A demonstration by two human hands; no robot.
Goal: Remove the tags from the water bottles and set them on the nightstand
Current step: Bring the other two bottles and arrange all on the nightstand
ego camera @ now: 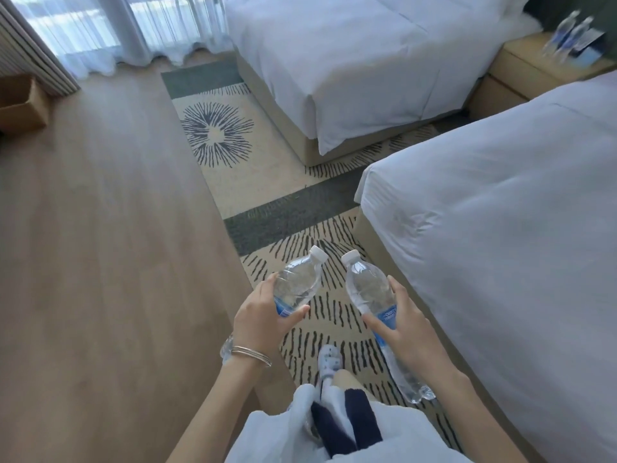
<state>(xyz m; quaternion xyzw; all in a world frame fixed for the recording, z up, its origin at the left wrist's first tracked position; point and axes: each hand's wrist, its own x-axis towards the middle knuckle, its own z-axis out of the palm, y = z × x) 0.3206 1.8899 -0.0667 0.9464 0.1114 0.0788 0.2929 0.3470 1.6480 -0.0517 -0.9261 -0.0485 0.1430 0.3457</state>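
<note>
My left hand [258, 315] grips a clear water bottle [298, 280] with a white cap and a blue label, tilted up to the right. My right hand [405, 324] grips a second clear bottle [369, 289] of the same kind, cap tilted up to the left. Both bottles hang over the patterned rug, caps close together but apart. I see no tag on either neck. The wooden nightstand [521, 66] stands far off at the upper right between the two beds, with two blurred bottles [569, 35] and a blue card on top.
A white bed [500, 208] runs along my right side, another white bed [350, 61] lies ahead. A patterned rug [233, 168] covers the aisle between them. Wood floor spreads to the left, with a cardboard box [20, 106] by the curtains. A white bag hangs near my legs.
</note>
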